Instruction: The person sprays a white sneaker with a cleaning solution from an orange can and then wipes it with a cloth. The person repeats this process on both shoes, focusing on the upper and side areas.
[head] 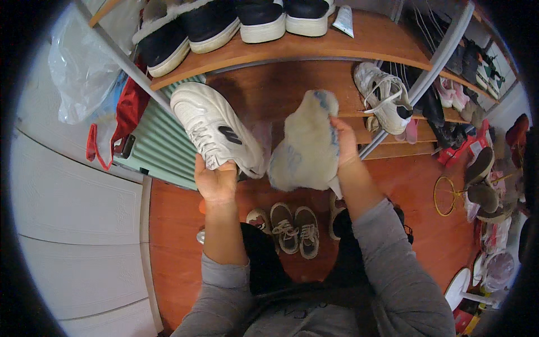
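Observation:
A white lace-up sneaker point(210, 122) with a dark patch on its side rests in my left hand point(217, 179), its toe pointing up and to the left. My fingers reach in at the tongue and opening. To its right my right hand point(345, 141) grips the edge of a cream, fluffy piece point(305, 147) with bluish markings, perhaps a shoe liner or a soft cloth; its exact kind I cannot tell. The two held things are apart. A second white sneaker point(383, 97) with loose laces lies on the wooden shelf to the right.
Dark shoes with white soles point(263, 21) and a tube point(344, 21) stand on the upper shelf point(294, 48). A green ribbed case point(168, 147) and a red bag point(130, 109) are at left. Dark lace-up shoes point(286, 227) sit on the floor between my legs. More shoes fill the right side.

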### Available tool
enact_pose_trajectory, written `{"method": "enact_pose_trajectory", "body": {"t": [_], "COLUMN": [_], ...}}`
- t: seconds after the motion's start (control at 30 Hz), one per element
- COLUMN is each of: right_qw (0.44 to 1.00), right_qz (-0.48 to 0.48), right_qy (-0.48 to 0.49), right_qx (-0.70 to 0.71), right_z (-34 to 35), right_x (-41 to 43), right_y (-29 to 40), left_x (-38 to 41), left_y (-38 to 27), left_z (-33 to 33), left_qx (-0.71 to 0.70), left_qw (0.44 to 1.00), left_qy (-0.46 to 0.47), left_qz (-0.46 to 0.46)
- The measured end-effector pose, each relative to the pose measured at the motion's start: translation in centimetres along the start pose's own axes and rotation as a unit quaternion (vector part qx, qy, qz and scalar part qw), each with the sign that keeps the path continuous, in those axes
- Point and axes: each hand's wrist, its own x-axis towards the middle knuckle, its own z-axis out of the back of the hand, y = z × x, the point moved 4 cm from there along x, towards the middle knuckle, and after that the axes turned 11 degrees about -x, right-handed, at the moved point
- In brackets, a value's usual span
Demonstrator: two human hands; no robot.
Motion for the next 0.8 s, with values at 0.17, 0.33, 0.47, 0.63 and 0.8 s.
{"method": "enact_pose_trajectory", "body": {"t": [0.17,0.33,0.47,0.63,0.8], "right_qw": [0.926,0.43,0.309,0.362,0.331], "right_qz": [0.284,0.284,0.103,0.164,0.318], "right_qy": [-0.143,-0.314,-0.345,-0.141,0.071], "right_qx": [-0.204,-0.798,-0.88,-0.907,-0.885], "right_z": [-2.2,-2.7,-3.8,-11.2,-13.3], "right_x": [-1.0,8.9,15.8,21.2,17.8], "right_y": [5.8,11.3,5.0,-7.2,-14.1], "left_x": [-1.7,-1.3,-1.9,-1.7,-2.1], "left_y": [-1.7,-0.3,-0.6,-1.8,-1.3], "left_z": [0.6,1.2,-0.3,-0.6,-1.6], "left_qx": [0.141,0.165,0.173,0.315,0.362], "left_qw": [0.982,0.972,0.96,0.902,0.877], "left_qy": [-0.048,-0.066,-0.109,-0.131,-0.216], "left_qz": [-0.116,-0.154,-0.191,-0.264,-0.228]}}
